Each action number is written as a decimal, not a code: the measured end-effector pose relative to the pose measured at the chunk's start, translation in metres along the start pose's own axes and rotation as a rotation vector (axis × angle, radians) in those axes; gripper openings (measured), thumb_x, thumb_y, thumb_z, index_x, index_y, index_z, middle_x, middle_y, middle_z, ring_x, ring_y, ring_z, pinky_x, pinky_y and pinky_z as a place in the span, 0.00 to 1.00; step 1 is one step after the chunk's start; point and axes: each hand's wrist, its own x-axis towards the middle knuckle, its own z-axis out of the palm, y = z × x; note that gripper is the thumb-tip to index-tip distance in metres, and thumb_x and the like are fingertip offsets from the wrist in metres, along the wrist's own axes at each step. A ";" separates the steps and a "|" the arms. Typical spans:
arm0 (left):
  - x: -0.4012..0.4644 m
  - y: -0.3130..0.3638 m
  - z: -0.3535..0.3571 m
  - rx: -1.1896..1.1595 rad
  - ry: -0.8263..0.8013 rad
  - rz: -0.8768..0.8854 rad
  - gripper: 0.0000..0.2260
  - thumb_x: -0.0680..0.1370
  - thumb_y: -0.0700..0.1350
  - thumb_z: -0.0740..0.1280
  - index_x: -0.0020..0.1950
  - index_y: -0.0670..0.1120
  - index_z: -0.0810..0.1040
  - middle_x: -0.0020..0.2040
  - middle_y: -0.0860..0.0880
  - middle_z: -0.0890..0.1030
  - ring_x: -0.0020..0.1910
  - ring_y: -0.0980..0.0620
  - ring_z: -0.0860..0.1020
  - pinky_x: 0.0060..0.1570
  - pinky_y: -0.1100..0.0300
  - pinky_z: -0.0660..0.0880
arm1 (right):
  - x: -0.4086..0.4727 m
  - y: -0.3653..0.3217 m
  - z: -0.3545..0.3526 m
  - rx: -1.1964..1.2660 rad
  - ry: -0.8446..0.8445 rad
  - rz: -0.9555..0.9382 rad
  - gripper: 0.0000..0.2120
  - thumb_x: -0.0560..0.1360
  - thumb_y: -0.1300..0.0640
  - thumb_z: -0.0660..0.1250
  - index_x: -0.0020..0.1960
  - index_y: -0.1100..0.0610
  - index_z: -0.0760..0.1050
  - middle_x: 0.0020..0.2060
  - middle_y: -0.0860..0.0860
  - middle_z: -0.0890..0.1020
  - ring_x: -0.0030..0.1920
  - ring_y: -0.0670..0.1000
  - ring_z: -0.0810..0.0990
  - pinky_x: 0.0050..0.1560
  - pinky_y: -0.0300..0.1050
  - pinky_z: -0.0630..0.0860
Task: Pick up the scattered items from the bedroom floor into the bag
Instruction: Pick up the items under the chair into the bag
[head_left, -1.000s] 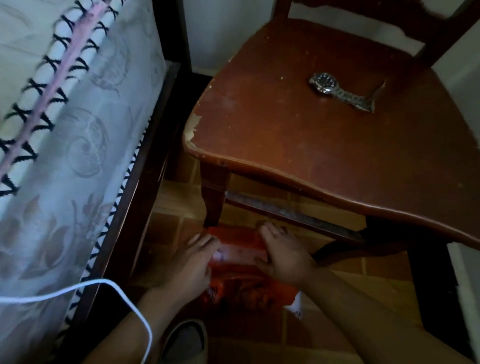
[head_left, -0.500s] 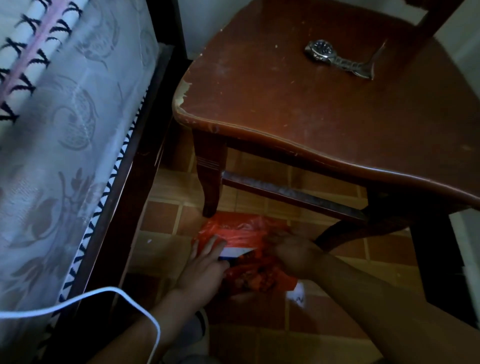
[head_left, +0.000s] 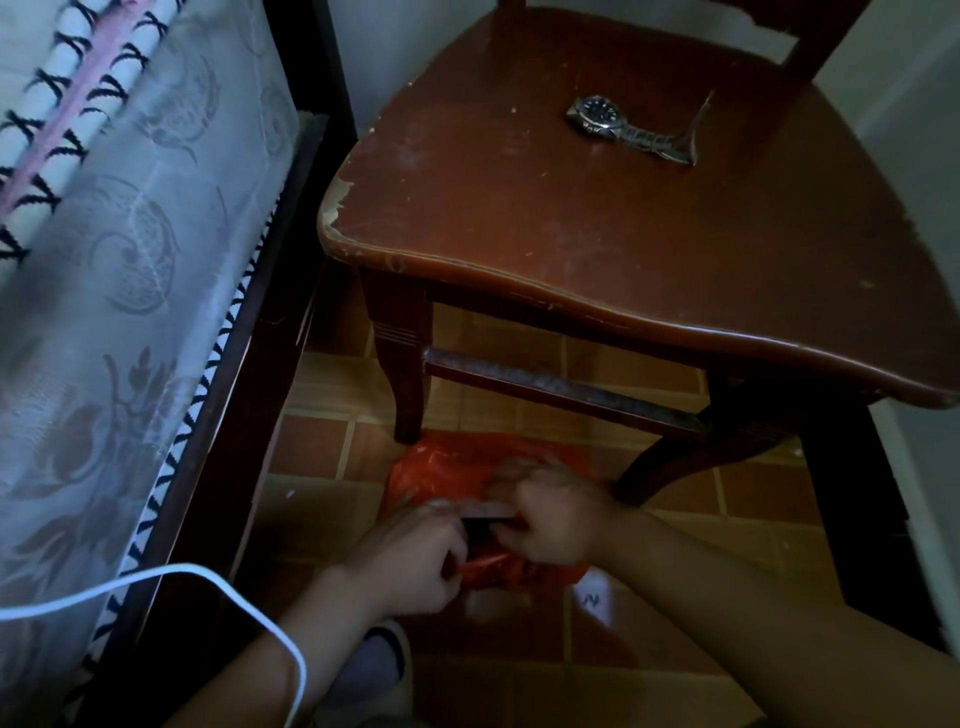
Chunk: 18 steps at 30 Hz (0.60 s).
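Observation:
An orange plastic bag (head_left: 452, 465) lies on the tiled floor just in front of the chair's front left leg. Both my hands are at its mouth. My left hand (head_left: 410, 556) has its fingers curled round the bag's near edge and a flat pale item (head_left: 485, 512) that lies across the opening. My right hand (head_left: 550, 514) grips the other end of that item and the bag's plastic. The item is blurred and mostly covered by my fingers. A metal wristwatch (head_left: 618, 127) lies on the chair seat.
The brown wooden chair (head_left: 597, 228) overhangs the bag, its rung and legs close behind my hands. A bed with a patterned cover (head_left: 119, 291) and dark frame walls off the left. A white cable (head_left: 218, 582) crosses my left forearm. A slipper (head_left: 374, 670) sits below my wrist.
My hands have closed together over the bag's mouth, fingers now curled instead of flat. The flat pale item sits between them. The camera has tilted up slightly.

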 end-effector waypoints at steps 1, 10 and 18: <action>-0.002 0.001 0.003 0.000 -0.025 -0.005 0.08 0.74 0.54 0.68 0.43 0.52 0.85 0.52 0.59 0.83 0.63 0.58 0.75 0.69 0.51 0.72 | -0.001 -0.004 0.007 0.090 -0.052 0.013 0.21 0.79 0.44 0.61 0.70 0.46 0.75 0.68 0.49 0.78 0.68 0.53 0.75 0.68 0.52 0.71; -0.007 0.001 0.040 0.053 -0.122 -0.190 0.32 0.80 0.72 0.48 0.48 0.52 0.84 0.52 0.57 0.82 0.62 0.56 0.74 0.67 0.46 0.68 | -0.018 0.018 0.043 0.055 -0.354 0.153 0.14 0.84 0.48 0.64 0.60 0.56 0.81 0.41 0.47 0.80 0.41 0.48 0.78 0.42 0.37 0.77; -0.001 0.017 0.019 0.069 -0.077 -0.194 0.13 0.81 0.60 0.66 0.53 0.54 0.85 0.61 0.58 0.81 0.66 0.56 0.73 0.66 0.52 0.70 | -0.014 0.022 0.038 -0.004 -0.147 0.014 0.13 0.82 0.51 0.65 0.65 0.51 0.77 0.60 0.52 0.80 0.59 0.54 0.79 0.61 0.52 0.77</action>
